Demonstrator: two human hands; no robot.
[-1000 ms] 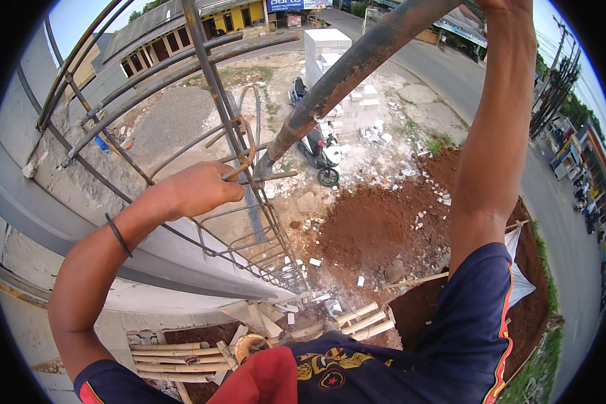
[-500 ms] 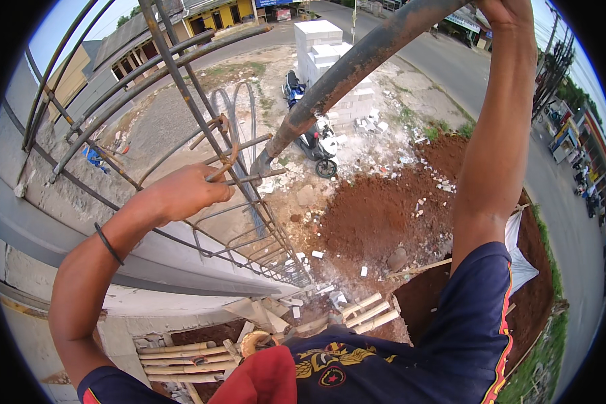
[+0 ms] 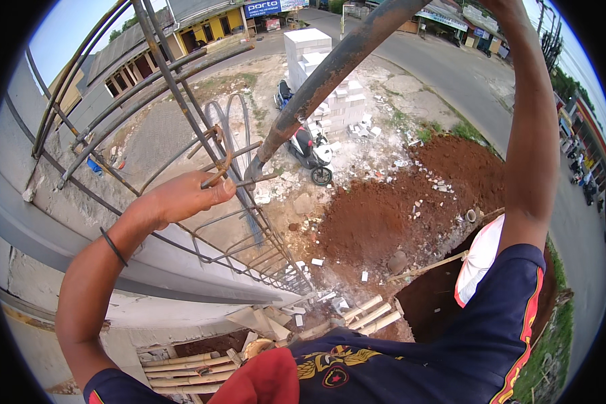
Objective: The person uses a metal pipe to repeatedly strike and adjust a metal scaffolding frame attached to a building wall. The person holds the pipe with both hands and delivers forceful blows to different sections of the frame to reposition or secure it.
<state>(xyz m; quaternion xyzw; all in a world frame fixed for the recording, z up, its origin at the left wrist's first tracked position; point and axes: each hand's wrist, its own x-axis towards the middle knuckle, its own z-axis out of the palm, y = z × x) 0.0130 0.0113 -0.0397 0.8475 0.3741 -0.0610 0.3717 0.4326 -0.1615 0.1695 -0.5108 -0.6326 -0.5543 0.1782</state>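
Note:
My left hand [image 3: 192, 195] is closed around a bent rusty bar [image 3: 223, 161] among the rebar cage [image 3: 175, 81], beside the lower end of a thick rusty steel pipe [image 3: 310, 94]. That end rests by a short protruding bar [image 3: 262, 179]. My right arm is raised; my right hand [image 3: 495, 8] is at the top edge near the pipe's upper part, its fingers cut off by the frame. The cage stands against a pale concrete structure [image 3: 81, 256] at my left.
Far below are bamboo poles [image 3: 188, 370], a dark pit [image 3: 424, 310], reddish soil mounds [image 3: 357, 229], a white sack [image 3: 477, 259], a stack of white blocks [image 3: 306, 50] and scooters [image 3: 310, 161]. A road [image 3: 451, 74] with shops and overhead wires runs beyond.
The pipe's upper part has swung left in the picture, while my right arm has shifted right. My left hand has shifted slightly with the view, still on the bent bar.

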